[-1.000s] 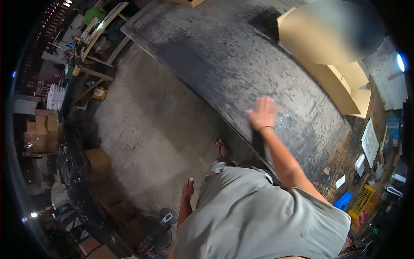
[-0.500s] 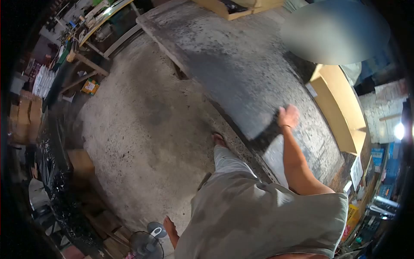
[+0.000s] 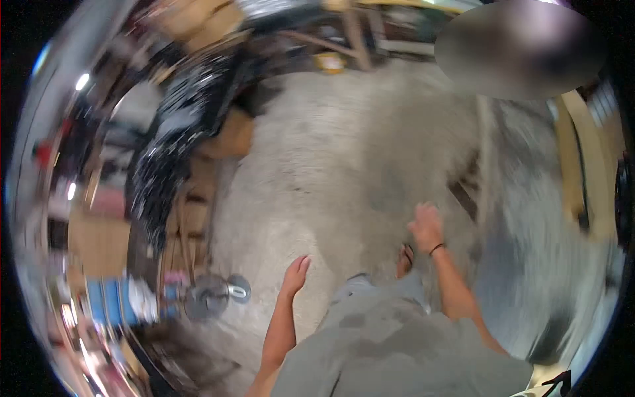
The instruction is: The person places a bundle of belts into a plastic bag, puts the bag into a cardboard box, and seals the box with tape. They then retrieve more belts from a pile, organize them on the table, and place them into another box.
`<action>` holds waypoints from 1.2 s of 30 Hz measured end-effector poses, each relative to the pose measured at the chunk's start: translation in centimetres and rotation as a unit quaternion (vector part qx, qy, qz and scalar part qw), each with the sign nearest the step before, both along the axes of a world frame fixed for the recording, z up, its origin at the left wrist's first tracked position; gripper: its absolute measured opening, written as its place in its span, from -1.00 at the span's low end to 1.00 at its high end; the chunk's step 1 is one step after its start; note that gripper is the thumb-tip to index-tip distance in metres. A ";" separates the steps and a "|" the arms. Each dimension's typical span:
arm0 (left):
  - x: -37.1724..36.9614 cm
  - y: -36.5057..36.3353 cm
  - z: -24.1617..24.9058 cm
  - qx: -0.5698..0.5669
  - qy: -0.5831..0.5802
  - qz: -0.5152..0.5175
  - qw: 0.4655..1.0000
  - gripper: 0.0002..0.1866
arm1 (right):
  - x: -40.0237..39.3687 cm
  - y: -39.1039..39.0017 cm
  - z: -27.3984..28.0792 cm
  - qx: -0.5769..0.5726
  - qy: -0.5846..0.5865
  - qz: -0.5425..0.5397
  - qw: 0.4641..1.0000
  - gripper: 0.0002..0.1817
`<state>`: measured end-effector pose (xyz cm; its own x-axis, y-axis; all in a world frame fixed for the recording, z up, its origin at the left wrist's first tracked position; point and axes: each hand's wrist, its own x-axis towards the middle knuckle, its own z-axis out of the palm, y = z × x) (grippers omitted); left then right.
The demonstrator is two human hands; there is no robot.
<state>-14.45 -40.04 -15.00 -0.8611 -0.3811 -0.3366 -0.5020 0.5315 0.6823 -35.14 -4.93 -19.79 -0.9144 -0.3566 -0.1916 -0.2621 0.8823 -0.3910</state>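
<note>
My left hand [image 3: 297, 274] hangs over the concrete floor [image 3: 317, 192], its fingers loosely extended with nothing visible in them. Forward and to the right, my right hand [image 3: 427, 225] is above the floor too, with a dark band on the wrist. Its fingers are blurred but look partly apart, and I see no object in them. Nearest to that hand on the right is the long grey table [image 3: 522, 231]. Below the hands, a foot in a sandal [image 3: 405, 255] shows on the floor.
An electric fan [image 3: 206, 298] stands at the lower left. Shiny black plastic sheeting [image 3: 178, 112] and cardboard boxes [image 3: 99, 245] line the left side. A long cardboard box [image 3: 587, 165] lies on the table. Farther off, a yellow box [image 3: 329, 63] sits near wooden legs.
My view has swung left, away from the table. My right hand has left the table surface and is over the floor. My left hand has come further into view.
</note>
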 end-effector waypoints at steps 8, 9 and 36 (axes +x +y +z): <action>4.5 -0.6 -8.7 -0.148 -0.061 0.155 0.975 -0.59 | -7.3 -22.9 4.7 -0.230 -0.115 0.376 0.891 -0.75; 5.7 -0.4 -10.5 -0.117 -0.123 0.135 0.976 -0.56 | -9.0 -24.1 4.9 -0.253 -0.067 0.357 0.897 -0.73; -42.9 -60.7 0.4 0.177 0.194 0.462 0.847 -0.53 | -48.0 -68.3 -0.5 -0.065 -0.118 0.322 0.937 -0.75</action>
